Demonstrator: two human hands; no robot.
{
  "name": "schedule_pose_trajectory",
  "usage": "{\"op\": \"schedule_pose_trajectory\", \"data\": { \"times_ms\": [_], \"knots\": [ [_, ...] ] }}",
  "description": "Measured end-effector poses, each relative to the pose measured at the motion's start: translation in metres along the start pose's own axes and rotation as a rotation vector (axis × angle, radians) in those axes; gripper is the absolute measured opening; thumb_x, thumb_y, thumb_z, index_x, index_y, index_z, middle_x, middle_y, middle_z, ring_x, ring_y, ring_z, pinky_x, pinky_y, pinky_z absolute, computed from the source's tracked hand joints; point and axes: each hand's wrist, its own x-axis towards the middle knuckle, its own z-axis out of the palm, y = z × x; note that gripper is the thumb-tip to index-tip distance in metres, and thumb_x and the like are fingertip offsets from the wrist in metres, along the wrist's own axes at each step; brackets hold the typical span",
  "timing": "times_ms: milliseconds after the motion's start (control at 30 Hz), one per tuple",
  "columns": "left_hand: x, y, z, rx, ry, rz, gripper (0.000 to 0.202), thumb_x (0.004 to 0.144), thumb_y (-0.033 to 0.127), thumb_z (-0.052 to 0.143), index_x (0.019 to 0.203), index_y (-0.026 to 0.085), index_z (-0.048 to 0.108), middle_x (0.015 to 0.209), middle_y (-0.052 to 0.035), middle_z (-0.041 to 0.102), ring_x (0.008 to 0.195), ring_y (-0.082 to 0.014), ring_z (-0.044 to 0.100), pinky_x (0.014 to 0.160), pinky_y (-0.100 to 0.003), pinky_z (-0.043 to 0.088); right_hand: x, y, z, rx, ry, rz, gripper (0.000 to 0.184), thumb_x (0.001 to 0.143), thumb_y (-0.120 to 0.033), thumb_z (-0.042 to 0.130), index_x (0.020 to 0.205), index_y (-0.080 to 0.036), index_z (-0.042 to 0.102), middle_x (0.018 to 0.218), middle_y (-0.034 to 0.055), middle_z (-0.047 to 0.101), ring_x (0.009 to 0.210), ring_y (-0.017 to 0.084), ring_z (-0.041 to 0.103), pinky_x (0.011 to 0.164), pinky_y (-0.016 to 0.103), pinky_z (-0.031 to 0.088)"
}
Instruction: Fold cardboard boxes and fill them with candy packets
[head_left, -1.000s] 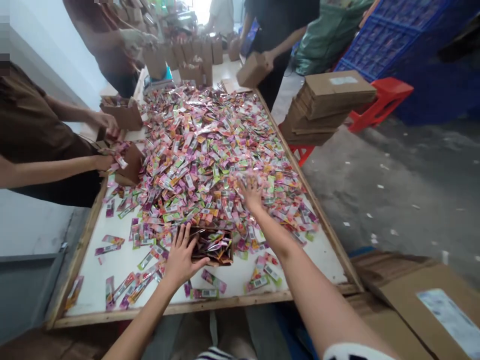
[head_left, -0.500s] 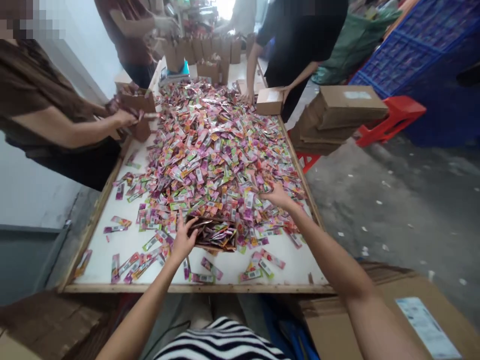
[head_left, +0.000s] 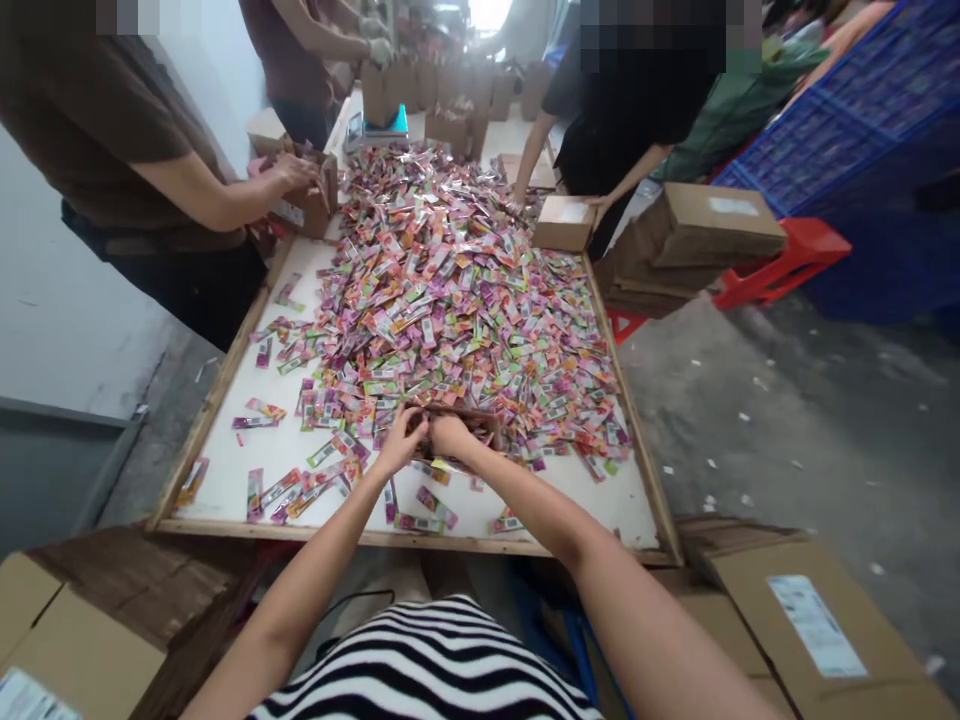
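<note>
A small open cardboard box (head_left: 491, 428) with stick sachets in it stands at the near edge of a big heap of colourful stick sachets (head_left: 450, 290). My left hand (head_left: 399, 440) is closed on the left end of the box, thumb and fingers about its wall. My right hand (head_left: 450, 438) reaches down into the box, close beside the left. Its fingers are hidden, so what they hold does not show. Both forearms cover part of the box's near side.
The wood-rimmed white table (head_left: 217, 470) carries loose sachets. Co-workers stand left and right with boxes. A scale (head_left: 386, 125) and upright cartons are at the far end. Flattened cartons (head_left: 712, 225) lie on a red stool (head_left: 806, 255); more cardboard (head_left: 750, 600) is at near right.
My right hand has moved left from the heap into the box. My left hand remains at the box's left end. The left co-worker's hand has gone to their carton.
</note>
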Motion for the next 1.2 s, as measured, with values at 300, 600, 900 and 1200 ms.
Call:
{"op": "schedule_pose_trajectory", "data": {
  "times_ms": [300,600,900,1200],
  "knots": [
    [0.012,0.002,-0.014,0.324,-0.132,-0.022,0.051,0.088,0.017,0.061,0.138,0.018,0.056,0.144,-0.0182,0.055,0.128,-0.0316,0.058,0.111,-0.046,0.046,-0.085,0.03,-0.006,0.281,0.237,-0.138,0.059,0.091,-0.038,0.068,0.147,-0.026,0.055,0.146,0.0126,0.057,0.133,0.028,0.056,0.109,0.04,0.043],
    [0.009,0.024,-0.008,0.495,-0.171,-0.014,0.047,0.094,0.035,0.061,0.139,0.021,0.057,0.15,-0.0202,0.049,0.122,-0.0347,0.063,0.106,-0.046,0.048,-0.062,0.043,0.011,0.479,0.026,0.084,0.045,0.073,-0.049,0.083,0.107,-0.02,0.078,0.103,0.0107,0.078,0.1,0.034,0.071,0.093,0.04,0.052],
    [-0.018,0.031,-0.019,0.534,-0.056,-0.06,0.063,0.082,0.0,0.053,0.142,0.019,0.053,0.133,-0.0149,0.068,0.123,-0.0279,0.064,0.104,-0.039,0.05,-0.098,0.071,0.079,0.684,0.771,0.533,0.053,0.086,-0.054,0.061,0.12,-0.014,0.064,0.111,0.0169,0.07,0.104,0.031,0.066,0.091,0.044,0.053],
    [-0.041,0.054,0.028,0.853,-0.465,0.103,0.042,0.099,0.044,0.047,0.121,0.017,0.072,0.131,-0.0155,0.071,0.123,-0.0287,0.064,0.108,-0.04,0.046,-0.087,0.026,0.09,0.299,0.736,0.208,0.049,0.103,-0.032,0.037,0.143,-0.013,0.057,0.145,0.0187,0.058,0.134,0.03,0.052,0.115,0.047,0.037]
  ]
}}
